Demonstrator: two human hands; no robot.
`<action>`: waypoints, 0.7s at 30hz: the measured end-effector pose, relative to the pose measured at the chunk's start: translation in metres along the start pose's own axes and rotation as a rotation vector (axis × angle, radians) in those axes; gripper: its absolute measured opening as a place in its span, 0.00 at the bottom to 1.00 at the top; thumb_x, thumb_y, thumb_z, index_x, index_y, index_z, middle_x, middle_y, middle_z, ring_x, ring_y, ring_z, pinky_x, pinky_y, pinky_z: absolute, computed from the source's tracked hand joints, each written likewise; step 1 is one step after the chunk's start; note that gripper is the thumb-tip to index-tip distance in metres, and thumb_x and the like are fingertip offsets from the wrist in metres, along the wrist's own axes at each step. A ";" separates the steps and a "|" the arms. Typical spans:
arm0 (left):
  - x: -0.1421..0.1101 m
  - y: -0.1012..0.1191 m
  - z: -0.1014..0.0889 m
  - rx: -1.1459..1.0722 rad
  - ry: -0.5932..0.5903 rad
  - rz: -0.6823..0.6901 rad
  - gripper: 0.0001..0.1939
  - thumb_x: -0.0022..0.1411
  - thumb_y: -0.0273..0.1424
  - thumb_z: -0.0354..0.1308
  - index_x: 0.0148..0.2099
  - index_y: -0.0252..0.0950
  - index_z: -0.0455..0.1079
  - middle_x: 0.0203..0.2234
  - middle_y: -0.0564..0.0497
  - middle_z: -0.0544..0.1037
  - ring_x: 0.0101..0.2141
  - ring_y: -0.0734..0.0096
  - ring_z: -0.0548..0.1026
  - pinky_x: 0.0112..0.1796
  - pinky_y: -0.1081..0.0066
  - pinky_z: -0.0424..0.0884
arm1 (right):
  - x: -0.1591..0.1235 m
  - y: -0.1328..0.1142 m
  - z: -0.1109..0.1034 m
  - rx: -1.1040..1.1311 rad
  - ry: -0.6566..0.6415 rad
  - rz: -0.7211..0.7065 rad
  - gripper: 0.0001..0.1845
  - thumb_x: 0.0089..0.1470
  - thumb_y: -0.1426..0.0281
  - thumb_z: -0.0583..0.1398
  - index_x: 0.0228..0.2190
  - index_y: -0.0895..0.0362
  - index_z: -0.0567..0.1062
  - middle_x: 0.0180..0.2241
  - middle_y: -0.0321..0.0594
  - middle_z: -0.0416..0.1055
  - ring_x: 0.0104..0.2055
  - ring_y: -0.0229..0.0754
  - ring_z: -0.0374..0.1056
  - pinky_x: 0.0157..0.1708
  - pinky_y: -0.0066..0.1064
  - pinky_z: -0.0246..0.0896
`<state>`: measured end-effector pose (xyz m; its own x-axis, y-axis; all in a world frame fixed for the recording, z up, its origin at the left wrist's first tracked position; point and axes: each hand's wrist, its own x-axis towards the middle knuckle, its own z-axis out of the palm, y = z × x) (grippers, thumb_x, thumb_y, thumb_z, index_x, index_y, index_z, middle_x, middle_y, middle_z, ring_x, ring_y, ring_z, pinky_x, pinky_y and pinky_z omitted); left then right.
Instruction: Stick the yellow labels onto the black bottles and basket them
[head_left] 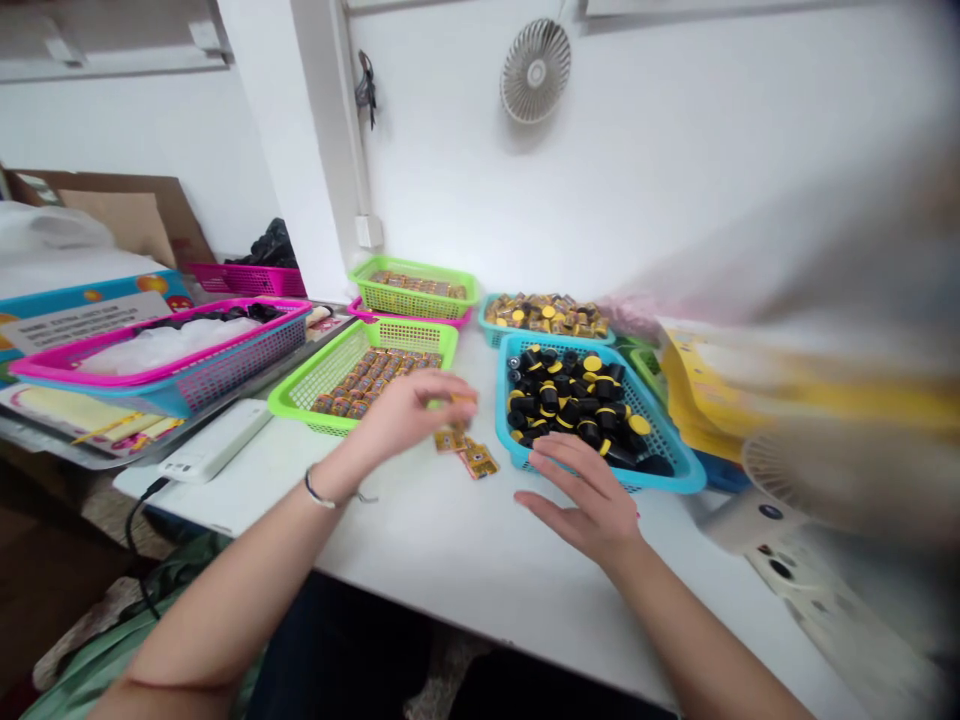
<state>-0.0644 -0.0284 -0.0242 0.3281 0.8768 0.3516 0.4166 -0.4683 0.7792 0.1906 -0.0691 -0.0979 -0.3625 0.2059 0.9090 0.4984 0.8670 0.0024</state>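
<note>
My left hand (pixel 420 408) is closed in a pinch above the table, with a small blurred orange printed label (pixel 466 398) at its fingertips. Just below it, several flat yellow-orange printed labels (pixel 478 458) lie on the white table (pixel 450 530). At the near edge of a blue basket (pixel 514 455), my right hand (pixel 589 495) has its fingers spread and holds nothing. That basket holds many small black cylindrical pieces with yellow ends (pixel 570 395). A green basket (pixel 300 385) beyond my left hand contains rows of small label-wrapped cylinders (pixel 375 380).
Behind stand another green basket (pixel 412 297) and a blue basket of yellow-and-black pieces (pixel 547 318). To the left are a pink-and-blue basket (pixel 187 365) and a white power bank (pixel 216 440) with a cable. Yellow packaging (pixel 694 395) and a blurred small fan (pixel 772 475) stand right.
</note>
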 end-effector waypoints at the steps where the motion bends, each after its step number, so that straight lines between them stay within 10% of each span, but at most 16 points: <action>1: 0.011 -0.005 -0.014 0.190 -0.004 -0.062 0.18 0.61 0.42 0.60 0.46 0.36 0.78 0.42 0.46 0.82 0.42 0.63 0.78 0.45 0.66 0.72 | 0.001 0.002 -0.001 -0.066 0.008 0.014 0.31 0.51 0.74 0.68 0.56 0.50 0.71 0.44 0.45 0.75 0.47 0.50 0.73 0.47 0.47 0.74; 5: 0.048 -0.036 -0.049 0.576 -0.119 -0.231 0.12 0.64 0.35 0.59 0.43 0.33 0.78 0.39 0.45 0.82 0.40 0.59 0.78 0.47 0.62 0.71 | 0.004 0.012 -0.003 -0.211 0.033 0.132 0.20 0.52 0.78 0.62 0.46 0.50 0.77 0.42 0.45 0.73 0.46 0.49 0.72 0.47 0.47 0.71; 11: 0.063 -0.076 -0.045 0.738 -0.297 -0.337 0.14 0.67 0.37 0.57 0.49 0.33 0.71 0.45 0.46 0.76 0.43 0.64 0.76 0.45 0.58 0.74 | 0.003 0.040 -0.016 -0.333 0.014 0.606 0.10 0.57 0.69 0.57 0.37 0.54 0.80 0.42 0.47 0.73 0.45 0.47 0.72 0.46 0.44 0.71; 15: 0.056 -0.063 -0.039 0.739 -0.230 -0.264 0.16 0.68 0.35 0.55 0.54 0.33 0.68 0.48 0.43 0.74 0.47 0.60 0.74 0.48 0.54 0.72 | 0.020 0.063 -0.019 -0.288 -0.284 0.720 0.12 0.56 0.67 0.59 0.39 0.57 0.79 0.40 0.47 0.75 0.39 0.44 0.74 0.36 0.37 0.73; 21: 0.012 -0.026 0.019 0.510 -0.203 0.028 0.15 0.67 0.27 0.48 0.50 0.34 0.73 0.45 0.42 0.78 0.47 0.58 0.74 0.54 0.60 0.64 | 0.065 0.092 0.032 -0.214 -0.902 0.677 0.18 0.58 0.67 0.62 0.50 0.58 0.73 0.53 0.46 0.70 0.53 0.47 0.68 0.53 0.45 0.66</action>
<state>-0.0546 -0.0077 -0.0499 0.4809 0.8483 0.2214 0.7471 -0.5287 0.4029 0.1873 0.0388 -0.0518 -0.3587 0.9255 0.1213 0.8986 0.3776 -0.2233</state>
